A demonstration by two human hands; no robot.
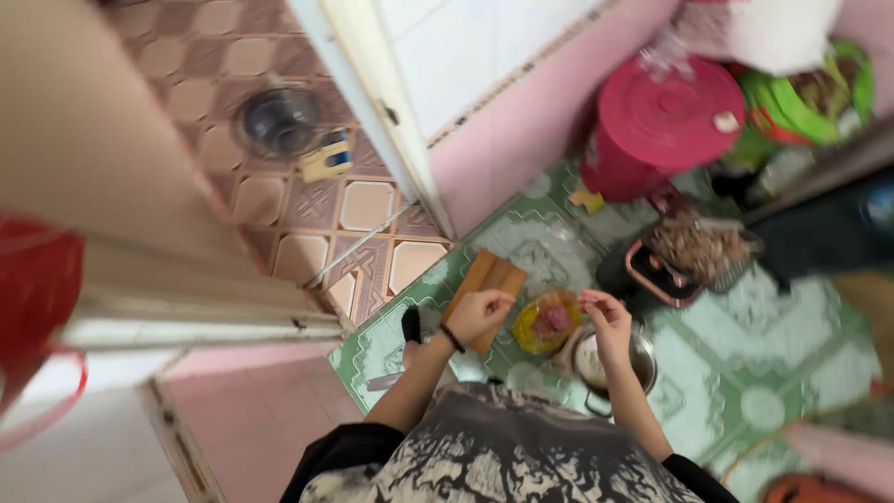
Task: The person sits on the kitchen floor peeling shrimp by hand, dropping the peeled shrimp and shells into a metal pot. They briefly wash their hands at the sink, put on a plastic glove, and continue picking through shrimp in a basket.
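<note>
A person is crouching over a green patterned floor [792, 345], working in a narrow patch hemmed in by a pink wall [531, 121] at the top, a white door frame [372, 102] to the left and clutter to the right; the widest open floor is lying toward the lower right. The left hand [477, 314] is hovering with fingers curled loosely inward over a wooden cutting board [486, 279], and whether it is pinching anything cannot be told through the blur. The board, a flat tan rectangle, is running its long axis diagonally, from near the left wrist up toward the door frame. The right hand [605, 321] is hanging above a round metal pot [641, 359], fingertips drawn narrowly together, possibly on a small scrap too blurred to name. Between the hands a crinkled yellow plastic bag [547, 321] holding something reddish is sitting on the floor, just beside the pot. A dark knife [399, 377] is lying near the left forearm. Farther off, a red plastic lidded bucket [666, 121] is standing against the wall, with a basket of brown scraps [698, 247] below it.
</note>
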